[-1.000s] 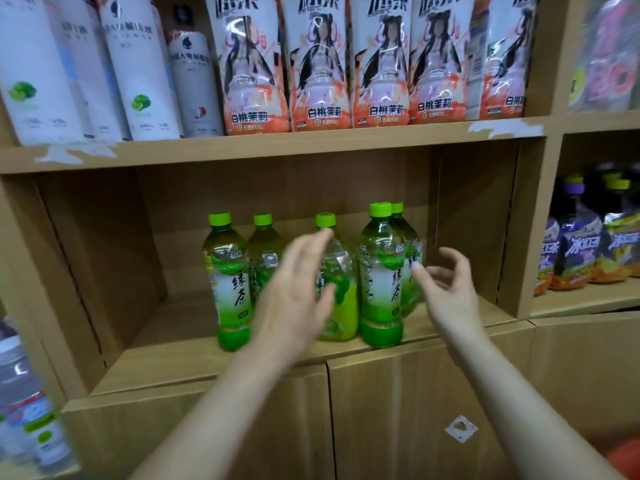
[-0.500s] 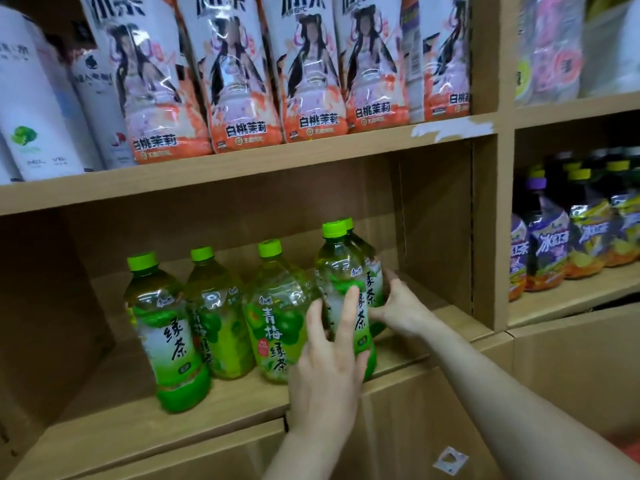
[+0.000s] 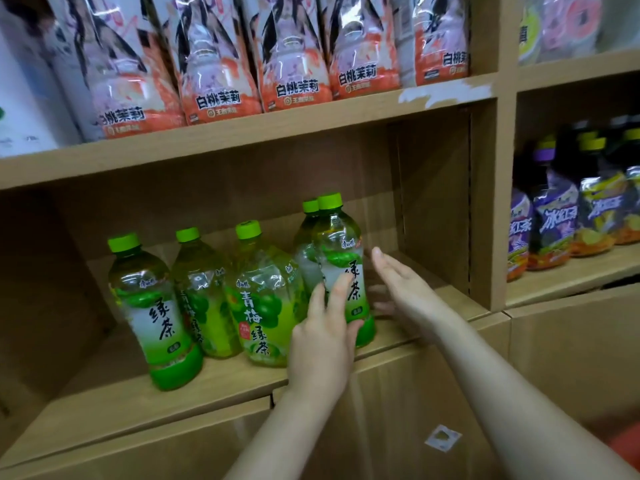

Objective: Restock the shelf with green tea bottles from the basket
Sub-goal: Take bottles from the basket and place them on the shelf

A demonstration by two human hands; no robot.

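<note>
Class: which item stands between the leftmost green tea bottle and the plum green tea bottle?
Another green-capped tea bottle stands there, set slightly further back than its two neighbours, as the head view shows.

green tea bottles (image 3: 341, 261): green caps, green-white labels | shelf (image 3: 138, 407): tan | upper packs (image 3: 221, 71): pink-orange

Furniture: light-brown wooden shelf unit (image 3: 263, 131), horizontal boards, one upright divider (image 3: 485, 209).
Upper board edge: white chipped patch (image 3: 446, 89) near the divider.
Compartment back: plain brown back panel (image 3: 214, 199), darker at left.
Below shelf: flat cabinet fronts (image 3: 398, 403); small white sticker (image 3: 442, 440) on one.
</note>
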